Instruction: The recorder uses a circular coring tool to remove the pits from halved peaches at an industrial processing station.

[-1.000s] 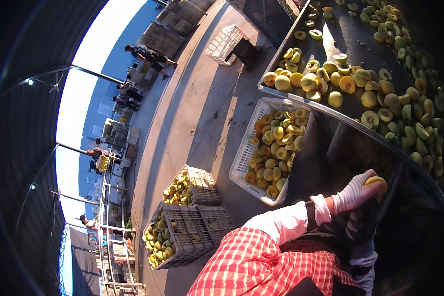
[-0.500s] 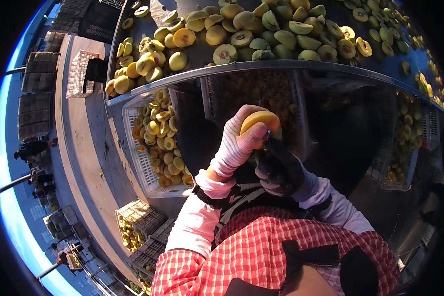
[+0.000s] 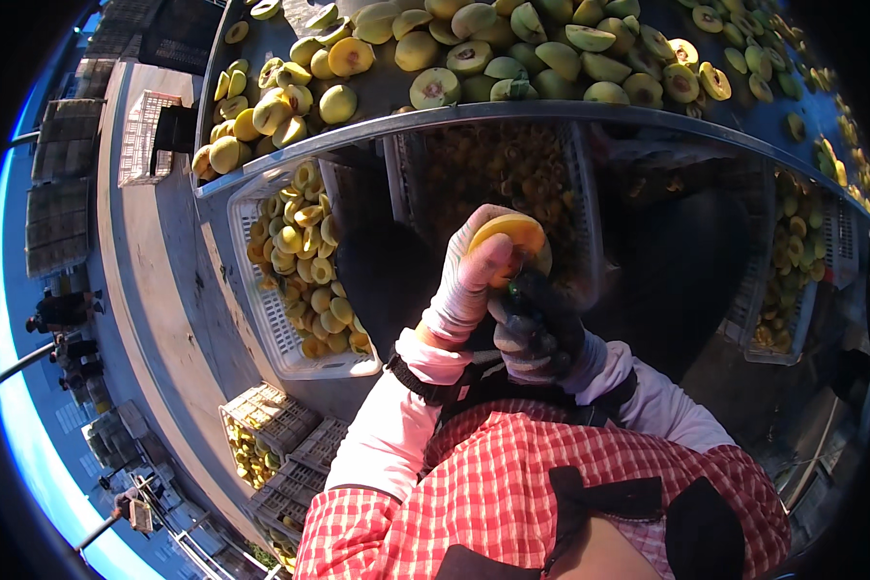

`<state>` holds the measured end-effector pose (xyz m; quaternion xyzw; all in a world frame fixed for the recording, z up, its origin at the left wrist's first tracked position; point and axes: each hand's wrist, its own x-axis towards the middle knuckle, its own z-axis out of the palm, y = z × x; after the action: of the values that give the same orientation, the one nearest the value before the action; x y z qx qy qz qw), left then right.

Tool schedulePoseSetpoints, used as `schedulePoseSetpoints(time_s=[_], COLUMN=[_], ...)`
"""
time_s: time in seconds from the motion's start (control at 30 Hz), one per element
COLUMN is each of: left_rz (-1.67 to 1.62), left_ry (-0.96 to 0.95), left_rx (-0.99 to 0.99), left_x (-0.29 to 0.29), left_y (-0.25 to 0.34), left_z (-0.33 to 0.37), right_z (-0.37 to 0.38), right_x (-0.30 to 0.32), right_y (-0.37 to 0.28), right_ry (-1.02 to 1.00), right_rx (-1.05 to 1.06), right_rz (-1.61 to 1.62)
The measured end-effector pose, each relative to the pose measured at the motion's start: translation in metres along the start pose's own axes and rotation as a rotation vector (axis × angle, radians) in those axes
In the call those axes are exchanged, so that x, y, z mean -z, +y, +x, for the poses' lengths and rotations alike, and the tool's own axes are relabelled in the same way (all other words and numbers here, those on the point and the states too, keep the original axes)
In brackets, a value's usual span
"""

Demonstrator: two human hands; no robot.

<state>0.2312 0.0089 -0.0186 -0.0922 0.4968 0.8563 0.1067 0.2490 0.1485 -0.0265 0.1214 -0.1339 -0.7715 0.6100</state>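
Note:
A yellow peach half [image 3: 518, 228] is held up over the middle crate. My left hand [image 3: 464, 274], in a pale striped glove, is closed around it, with the thumb across its near side. My right hand [image 3: 535, 333], in a dark, wet-looking glove, is closed just below the fruit, its fingers up against the underside. A small glint shows at its fingertips, but shadow hides what it grips. Beyond my hands, a metal-edged table [image 3: 377, 128] carries many halved peaches [image 3: 435, 87], some cut side up with dark centres.
A white crate of peach halves [image 3: 251, 227] stands at left below the table. Another crate [image 3: 590, 203] lies in shade beneath the table, and a third [image 3: 793, 329] stands at right. Stacked crates [image 3: 271, 416] are at lower left; people [image 3: 63, 314] are farther off.
The peach half has tilted slightly in my left hand, and my right hand has shifted a little left and turned against its underside. The whole view has shifted slightly.

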Motion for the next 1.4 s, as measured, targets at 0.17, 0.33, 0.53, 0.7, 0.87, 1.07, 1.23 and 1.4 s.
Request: schedulePoseSetpoints(time_s=[0.17, 0.33, 0.53, 0.7, 0.87, 1.07, 1.23, 1.4], left_rz=[-0.125, -0.608, 0.227, 1.370, 1.707, 0.898, 1.029, 1.406], left_ry=[0.028, 0.233, 0.723, 0.902, 0.382, 0.014, 0.224, 0.457], left_rx=[-0.011, 0.037, -0.397, -0.279, -0.251, 0.098, -0.557, -0.497], left_x=[-0.005, 0.013, 0.137, 0.155, 0.072, 0.082, 0.043, 0.039], left_y=[-0.011, -0.032, 0.049, 0.071, 0.116, 0.103, 0.070, 0.074], left_z=[0.003, 0.003, -0.056, 0.000, 0.169, 0.196, 0.153, 0.164], right_z=[0.003, -0.005, -0.011, 0.004, 0.003, 0.002, 0.013, 0.031], right_x=[0.009, 0.008, 0.035, 0.025, 0.008, 0.012, -0.048, -0.004], right_y=[0.000, -0.013, -0.021, -0.027, -0.041, -0.059, -0.064, -0.089], right_ry=[-0.029, -0.198, 0.035, 0.096, 0.280, 0.344, 0.121, 0.395], right_rx=[0.044, 0.083, 0.096, 0.061, 0.143, 0.259, 0.371, 0.468], right_rz=[-0.070, -0.320, -0.026, -0.186, -0.371, -0.270, -0.480, -0.439])
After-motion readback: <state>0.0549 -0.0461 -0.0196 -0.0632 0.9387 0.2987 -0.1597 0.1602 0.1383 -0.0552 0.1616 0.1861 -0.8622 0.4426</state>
